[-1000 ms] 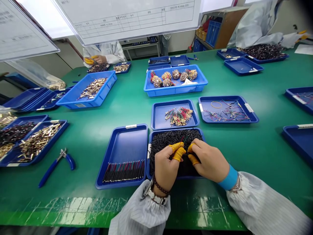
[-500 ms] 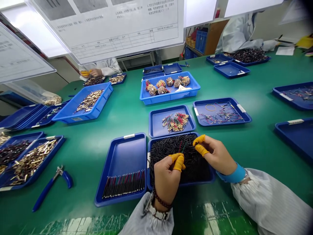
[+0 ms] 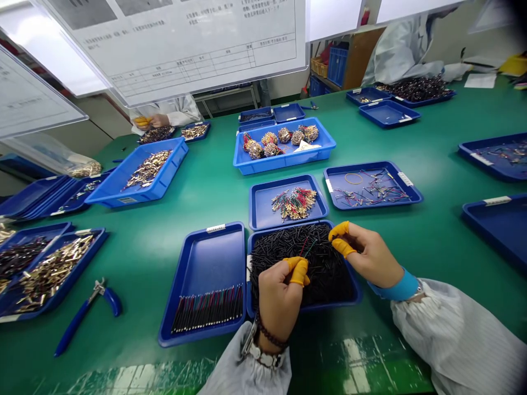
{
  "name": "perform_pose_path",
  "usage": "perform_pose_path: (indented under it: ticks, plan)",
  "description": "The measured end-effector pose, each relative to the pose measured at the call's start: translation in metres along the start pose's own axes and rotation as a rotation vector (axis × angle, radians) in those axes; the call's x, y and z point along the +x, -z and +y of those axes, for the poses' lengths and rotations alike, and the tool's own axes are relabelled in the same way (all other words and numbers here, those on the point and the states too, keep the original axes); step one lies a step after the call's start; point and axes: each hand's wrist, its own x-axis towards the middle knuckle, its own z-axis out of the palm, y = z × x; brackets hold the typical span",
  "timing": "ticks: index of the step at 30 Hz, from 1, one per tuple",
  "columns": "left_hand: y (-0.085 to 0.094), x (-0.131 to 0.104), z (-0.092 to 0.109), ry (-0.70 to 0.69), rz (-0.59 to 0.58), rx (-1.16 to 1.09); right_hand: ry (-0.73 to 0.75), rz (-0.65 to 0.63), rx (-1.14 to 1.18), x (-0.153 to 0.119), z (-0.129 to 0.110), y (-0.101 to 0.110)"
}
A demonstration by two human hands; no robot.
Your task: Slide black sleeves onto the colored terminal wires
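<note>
My left hand point(image 3: 282, 291) is closed, its yellow-covered thumb and finger pinching a pair of thin wires point(image 3: 306, 249), one red and one green, whose ends point up. Beneath it lies a blue tray point(image 3: 252, 241) heaped with short black tubes point(image 3: 284, 240). My right hand point(image 3: 368, 255) hovers over that tray's right edge, thumb and forefinger, also in yellow finger cots, brought together at the tips. Whatever small dark piece may be between them is too small to make out. To the left, a blue tray point(image 3: 214, 252) holds a row of black-sleeved wires point(image 3: 208, 310).
Behind are a tray of coloured wires with gold ends point(image 3: 294, 204) and a tray of loose wires point(image 3: 373, 186). A blue bin point(image 3: 284, 163) carries bundled wires. Blue-handled pliers point(image 3: 88, 312) lie at left. Hanging sheets point(image 3: 185, 55) cover the upper view; co-workers sit across the table.
My right hand has shifted slightly right, a little farther from the left hand. The left hand keeps hold of the wires, almost in place. The camera view has moved slightly.
</note>
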Motion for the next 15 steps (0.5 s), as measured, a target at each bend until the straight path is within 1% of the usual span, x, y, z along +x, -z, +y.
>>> perform_pose_path:
  ticks: [7, 12, 15]
  plan:
    - [0.001, 0.002, -0.001, -0.003, -0.012, 0.005, 0.025, -0.028, -0.024, 0.000, 0.002, 0.001]
    - [0.008, 0.004, 0.000, -0.031, -0.077, 0.019, 0.036, -0.109, -0.029, 0.001, 0.005, 0.003]
    - [0.012, 0.004, 0.000, -0.036, -0.088, 0.032, 0.042, -0.124, -0.021, 0.001, 0.006, 0.004]
